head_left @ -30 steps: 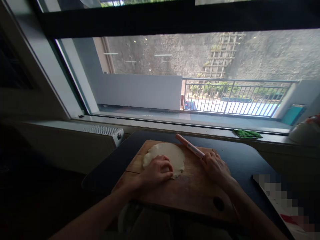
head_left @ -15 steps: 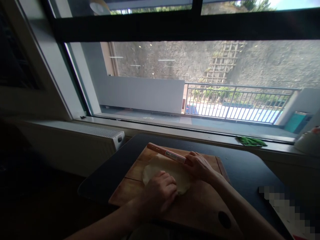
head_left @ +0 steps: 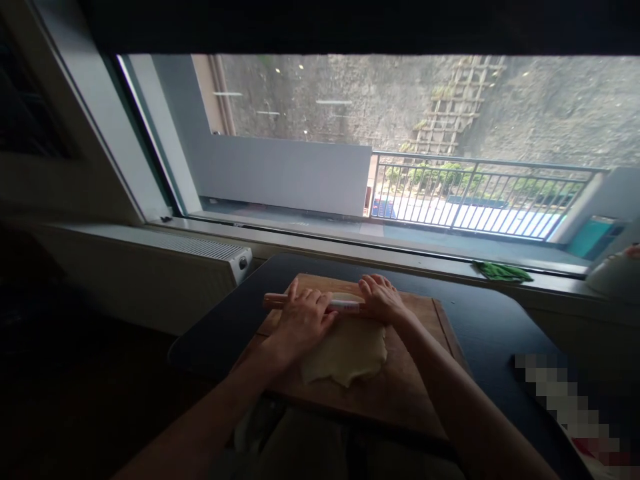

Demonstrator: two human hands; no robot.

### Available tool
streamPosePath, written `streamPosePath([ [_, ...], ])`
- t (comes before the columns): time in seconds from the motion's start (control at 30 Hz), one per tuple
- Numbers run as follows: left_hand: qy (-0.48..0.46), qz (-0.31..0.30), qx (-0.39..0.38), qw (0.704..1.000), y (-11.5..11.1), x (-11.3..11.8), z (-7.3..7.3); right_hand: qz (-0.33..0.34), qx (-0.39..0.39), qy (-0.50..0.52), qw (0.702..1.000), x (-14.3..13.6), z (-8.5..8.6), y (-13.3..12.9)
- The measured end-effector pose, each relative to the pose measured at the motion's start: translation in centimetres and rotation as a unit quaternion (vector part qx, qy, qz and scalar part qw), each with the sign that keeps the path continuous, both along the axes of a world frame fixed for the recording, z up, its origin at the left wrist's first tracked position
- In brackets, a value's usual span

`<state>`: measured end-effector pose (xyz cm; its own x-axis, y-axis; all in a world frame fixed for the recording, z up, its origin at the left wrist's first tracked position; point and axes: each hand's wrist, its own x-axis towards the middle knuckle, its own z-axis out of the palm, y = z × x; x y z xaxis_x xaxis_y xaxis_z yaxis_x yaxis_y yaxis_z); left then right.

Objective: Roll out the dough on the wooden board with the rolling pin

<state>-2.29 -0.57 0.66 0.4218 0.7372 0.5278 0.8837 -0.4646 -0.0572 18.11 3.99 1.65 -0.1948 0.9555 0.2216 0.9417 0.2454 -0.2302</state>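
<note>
Across the upper part of a sheet of pale dough (head_left: 347, 350) lies a reddish-brown rolling pin (head_left: 346, 306) with a white label. My left hand (head_left: 303, 319) rests over the pin's left part, fingers stretched forward across it. The pin's left tip sticks out past that hand. At the other end, my right hand (head_left: 382, 299) is curved over the pin and hides its right tip. Under the dough is a wooden cutting board (head_left: 407, 400). The dough has an uneven lower edge, and a narrow strip of it shows beyond the pin.
The board lies on a dark table (head_left: 485, 320) with rounded corners. A green cloth (head_left: 503, 272) is on the window sill, with a white object (head_left: 613, 273) to its right. On the left is a white radiator (head_left: 200, 267). A blurred-out item (head_left: 565, 407) lies at the table's right.
My left hand has moved from the dough up onto the rolling pin. The pin has turned from slanting to nearly level and shifted left. The dough's outline has changed, and the view has tilted down.
</note>
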Motion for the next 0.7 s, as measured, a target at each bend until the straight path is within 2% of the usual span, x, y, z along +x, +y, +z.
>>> streamPosePath([
  [0.13,-0.006,-0.036,-0.008,0.999,-1.5,1.0,-0.3,0.008,0.008,-0.023,1.0,0.1,-1.5,-5.4],
  [0.2,-0.008,-0.039,-0.005,0.999,-1.7,1.0,-0.4,-0.005,0.012,-0.031,0.999,0.0,-1.8,-6.1],
  [0.3,-0.003,-0.008,0.011,1.0,-1.0,0.7,-0.4,-0.028,0.006,-0.035,0.999,-0.4,-0.9,-3.4],
  [0.4,0.017,0.028,0.034,0.999,0.2,0.3,0.0,-0.013,0.003,-0.04,0.999,-0.9,1.1,0.5],
  [0.5,0.038,0.032,0.043,0.998,0.8,0.1,0.3,0.01,0.011,-0.048,0.999,-1.1,2.0,1.3],
  [0.57,0.049,0.022,0.041,0.998,0.4,0.2,0.3,0.02,0.015,-0.05,0.998,-1.1,1.3,-0.5],
  [0.7,0.059,-0.017,0.034,0.998,-1.4,0.5,0.1,0.02,0.031,-0.039,0.999,-0.9,-1.7,-6.5],
])
